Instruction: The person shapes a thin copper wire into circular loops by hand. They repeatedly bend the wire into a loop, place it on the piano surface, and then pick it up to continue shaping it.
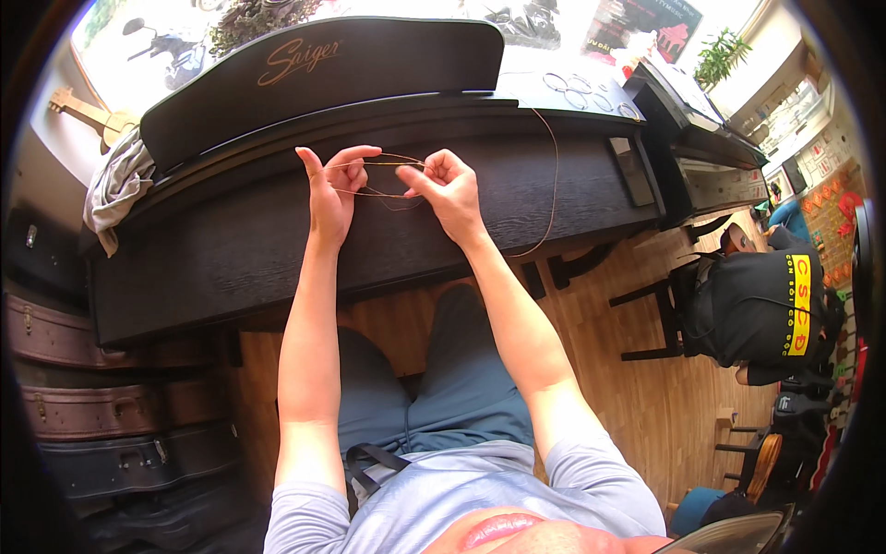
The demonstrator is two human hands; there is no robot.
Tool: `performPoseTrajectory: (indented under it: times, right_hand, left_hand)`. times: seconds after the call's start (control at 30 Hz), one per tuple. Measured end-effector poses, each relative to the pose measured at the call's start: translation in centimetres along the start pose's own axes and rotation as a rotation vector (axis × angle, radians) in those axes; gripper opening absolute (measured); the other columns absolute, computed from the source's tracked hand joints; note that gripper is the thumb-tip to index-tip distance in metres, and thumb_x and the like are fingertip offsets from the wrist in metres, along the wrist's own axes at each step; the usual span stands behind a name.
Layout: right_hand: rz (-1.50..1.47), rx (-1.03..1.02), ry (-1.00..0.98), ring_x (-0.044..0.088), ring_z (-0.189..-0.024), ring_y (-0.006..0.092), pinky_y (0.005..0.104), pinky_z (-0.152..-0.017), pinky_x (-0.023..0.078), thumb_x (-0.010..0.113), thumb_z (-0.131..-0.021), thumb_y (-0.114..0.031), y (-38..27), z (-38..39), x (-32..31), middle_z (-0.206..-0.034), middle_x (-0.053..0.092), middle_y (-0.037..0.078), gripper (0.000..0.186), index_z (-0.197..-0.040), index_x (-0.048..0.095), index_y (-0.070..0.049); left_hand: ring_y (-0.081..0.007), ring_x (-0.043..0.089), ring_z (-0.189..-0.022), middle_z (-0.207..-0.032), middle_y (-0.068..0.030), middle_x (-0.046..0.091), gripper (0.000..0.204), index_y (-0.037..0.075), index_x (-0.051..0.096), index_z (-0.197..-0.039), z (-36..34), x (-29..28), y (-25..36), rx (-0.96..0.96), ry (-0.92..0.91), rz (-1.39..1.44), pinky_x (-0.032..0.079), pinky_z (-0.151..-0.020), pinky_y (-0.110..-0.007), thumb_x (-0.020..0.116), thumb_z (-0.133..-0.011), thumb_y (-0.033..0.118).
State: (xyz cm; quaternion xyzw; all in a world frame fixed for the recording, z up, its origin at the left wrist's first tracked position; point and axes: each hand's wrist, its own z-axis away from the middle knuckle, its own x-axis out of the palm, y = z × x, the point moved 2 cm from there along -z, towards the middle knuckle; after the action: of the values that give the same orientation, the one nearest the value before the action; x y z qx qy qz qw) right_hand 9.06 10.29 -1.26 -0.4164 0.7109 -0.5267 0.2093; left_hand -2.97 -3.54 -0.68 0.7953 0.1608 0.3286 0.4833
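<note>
My left hand (334, 189) is raised over the black piano-like cabinet (231, 240), thumb and index finger extended, the others curled on loops of thin bronze-coloured string (388, 192). A little to its right, my right hand (443, 189) pinches the same string, with its fingers bent inward. The loops stretch between both hands. A long loose strand arcs from the cabinet's white top down past the right of my right hand to the front edge. On that white top lie several coiled rings of string (577, 90). A flat dark rectangular object (630, 171) rests at the cabinet's right end.
A grey cloth (115, 189) drapes over the cabinet's left end, beside a small wooden stringed instrument (97, 115). Instrument cases (83, 411) are stacked at left. A seated person (757, 300) in a black top is at right, near another black piano (692, 138). My legs are beneath the cabinet's edge.
</note>
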Motion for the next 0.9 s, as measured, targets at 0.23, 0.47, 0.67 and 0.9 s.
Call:
performPoseTrajectory:
  times: [0.23, 0.47, 0.67, 0.9]
  right_hand:
    - [-0.241, 0.084, 0.080, 0.056, -0.051, 0.0113, 0.0330, -0.059, 0.059, 0.051, -0.105, -0.046, 0.7, -0.4, -0.5, -0.056, 0.052, 0.002, 0.057, -0.064, 0.050, -0.006]
    - [-0.371, 0.168, 0.139, 0.069, -0.070, 0.0245, 0.0447, -0.073, 0.062, 0.032, -0.110, -0.046, 0.1, -0.6, -1.1, -0.072, 0.063, 0.011, 0.050, -0.092, 0.054, -0.005]
    - [-0.454, 0.200, 0.166, 0.070, -0.087, 0.0288, 0.0454, -0.073, 0.063, 0.030, -0.110, -0.045, 0.5, -1.3, -1.4, -0.096, 0.063, 0.017, 0.049, -0.090, 0.050, -0.006]
    - [-0.233, 0.233, 0.147, 0.066, -0.077, 0.0224, 0.0436, -0.071, 0.064, 0.031, -0.109, -0.049, -1.0, -2.0, -1.9, -0.090, 0.059, 0.012, 0.051, -0.081, 0.044, -0.009]
  left_hand:
    - [-0.0090, 0.028, -0.065, -0.067, 0.0065, 0.031, 0.097, -0.002, 0.074, -0.099, -0.1, 0.3, -0.7, 0.008, 0.029, -0.119, 0.026, -0.064, -0.025, 0.012, -0.100, 0.073]
    - [-0.0066, 0.026, -0.056, -0.060, 0.0076, 0.030, 0.077, -0.003, 0.073, -0.084, -0.2, 0.1, -0.7, -0.101, 0.111, -0.151, 0.022, -0.054, -0.026, 0.033, -0.107, 0.058]
    - [-0.0060, 0.021, -0.053, -0.059, 0.0093, 0.024, 0.065, -0.003, 0.071, -0.081, -0.2, 1.2, 0.6, -0.215, 0.140, -0.208, 0.019, -0.051, -0.026, 0.042, -0.108, 0.049]
    - [-0.0047, 0.022, -0.052, -0.060, 0.0098, 0.024, 0.060, -0.001, 0.069, -0.078, 0.1, 1.2, 0.8, -0.202, 0.155, -0.193, 0.017, -0.050, -0.026, 0.049, -0.106, 0.048]
